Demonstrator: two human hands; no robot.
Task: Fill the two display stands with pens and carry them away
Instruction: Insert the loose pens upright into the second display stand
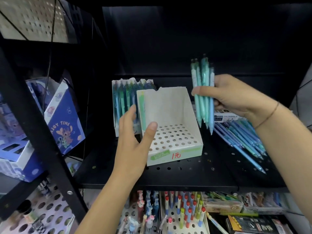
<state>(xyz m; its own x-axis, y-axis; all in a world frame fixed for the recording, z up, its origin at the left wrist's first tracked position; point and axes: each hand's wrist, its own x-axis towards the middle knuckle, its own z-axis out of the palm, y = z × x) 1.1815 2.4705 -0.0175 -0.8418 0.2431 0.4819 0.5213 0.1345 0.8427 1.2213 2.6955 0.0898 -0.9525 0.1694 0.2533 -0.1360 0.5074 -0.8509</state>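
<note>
An empty white display stand (170, 114) with a holed base sits mid-shelf, marked "1元" in red on its front. My left hand (135, 139) is at its left wall, thumb over the front corner and fingers spread; whether it touches the wall I cannot tell. Behind it a second stand (124, 92) holds several blue and green pens. My right hand (224, 97) grips a bundle of teal and blue pens (203, 92) upright, just right of the empty stand. More loose pens (243, 137) lie in a pile on the shelf at the right.
The black perforated shelf (177, 176) carries everything. A slanted black frame post (33, 119) stands left, with blue cartoon boxes (64, 122) behind it. A white box (226, 115) lies under my right hand. Below the shelf are racks of pens (184, 210) and boxes.
</note>
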